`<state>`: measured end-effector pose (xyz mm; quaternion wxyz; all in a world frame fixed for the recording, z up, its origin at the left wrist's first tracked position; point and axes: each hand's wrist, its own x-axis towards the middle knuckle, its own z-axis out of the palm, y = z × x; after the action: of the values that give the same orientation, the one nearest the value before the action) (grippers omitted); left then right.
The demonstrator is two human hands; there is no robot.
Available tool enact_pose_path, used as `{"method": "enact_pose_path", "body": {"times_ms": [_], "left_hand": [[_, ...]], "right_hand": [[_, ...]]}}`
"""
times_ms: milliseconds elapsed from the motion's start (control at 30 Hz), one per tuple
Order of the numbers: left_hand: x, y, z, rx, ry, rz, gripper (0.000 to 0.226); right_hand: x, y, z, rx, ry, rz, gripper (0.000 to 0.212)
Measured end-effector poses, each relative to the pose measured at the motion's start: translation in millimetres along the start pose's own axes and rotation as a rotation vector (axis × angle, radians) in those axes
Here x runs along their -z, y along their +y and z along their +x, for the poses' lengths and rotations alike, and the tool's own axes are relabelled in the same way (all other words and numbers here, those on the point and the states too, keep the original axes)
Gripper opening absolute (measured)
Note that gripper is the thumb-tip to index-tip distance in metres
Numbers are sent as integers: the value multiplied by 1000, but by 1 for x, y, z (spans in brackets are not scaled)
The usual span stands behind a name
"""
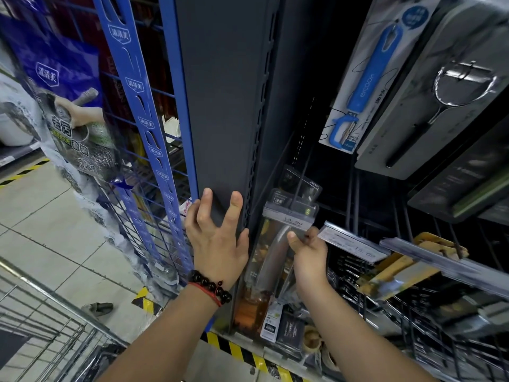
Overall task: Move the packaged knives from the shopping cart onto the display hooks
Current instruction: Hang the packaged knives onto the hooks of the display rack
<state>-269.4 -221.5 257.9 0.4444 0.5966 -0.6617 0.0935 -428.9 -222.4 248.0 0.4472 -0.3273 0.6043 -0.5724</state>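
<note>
One packaged knife [271, 260] is in play here, hanging or being hung at the front of a display hook [298, 186] just beside the dark shelf post [217, 106], under a clear price tag holder [289, 216]. The right hand [307, 256] pinches its upper edge between thumb and fingers, close to the hang hole; whether the hole is already over the hook is hard to tell. The left hand [217, 238] holds nothing, its fingers spread wide and laid flat against the post, likely for balance. The pack looks like a clear stiff shell over a printed card, so it should keep its shape but be smooth and a little slippery. Most of the weight probably sits low with the blade and handle, so it will tend to swing. Holding it near the top, as now, seems best for steering the hole onto the hook. The shopping cart [55, 307] stands at lower left, its contents out of sight.
</note>
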Motion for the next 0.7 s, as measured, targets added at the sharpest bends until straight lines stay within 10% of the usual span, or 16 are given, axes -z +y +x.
{"method": "enact_pose_path", "body": {"times_ms": [433,700], "left_hand": [[-1,-1,-1,-4,-2,0,98],[6,-3,0,-29,-9,12,99]], "right_hand": [[-4,-6,71,40,64,-185,12],[29,-9,62,-257,-80,-471,30]]}}
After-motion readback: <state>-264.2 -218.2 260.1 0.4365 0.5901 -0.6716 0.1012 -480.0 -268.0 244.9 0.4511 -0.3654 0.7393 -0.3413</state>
